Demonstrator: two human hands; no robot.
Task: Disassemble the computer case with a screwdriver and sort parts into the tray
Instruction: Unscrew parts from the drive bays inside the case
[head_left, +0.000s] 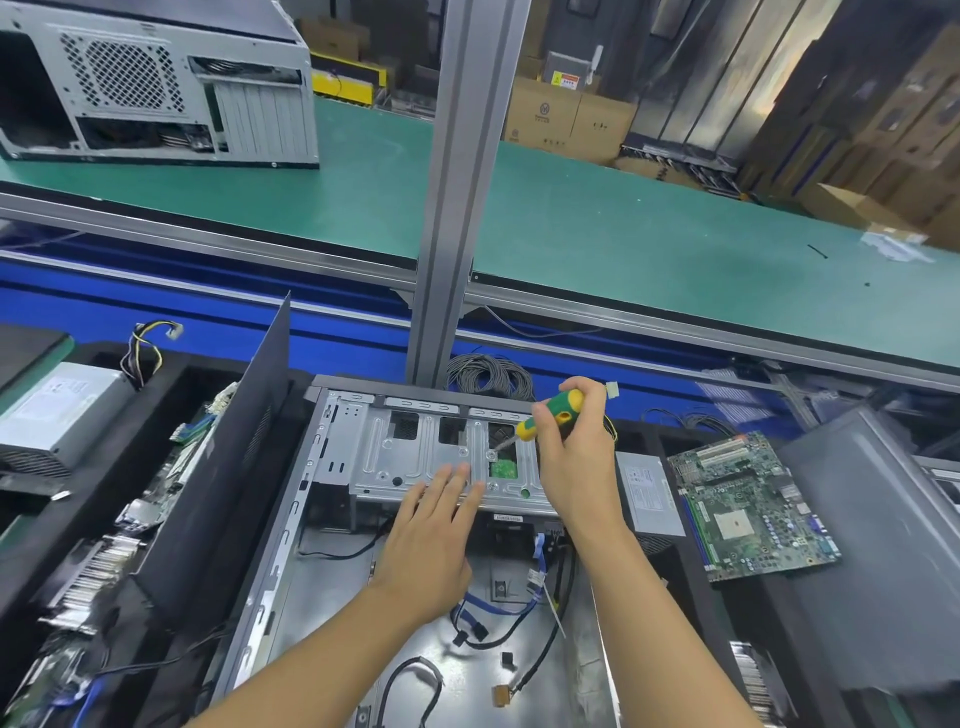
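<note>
We see the computer case lying open on its side beneath both hands. It is bare grey sheet metal, with loose black and blue cables on its floor. At the case's far end sits a stamped, slotted steel drive cage. Our left hand rests there, fingers straight and flat on the cage's near edge. Our right hand is curled tight round the green-and-yellow plastic handle of the screwdriver. Its shaft slants down to a screw on the cage. Right of the case lie a grey power supply, its white label too small to read, and a green motherboard.
</note>
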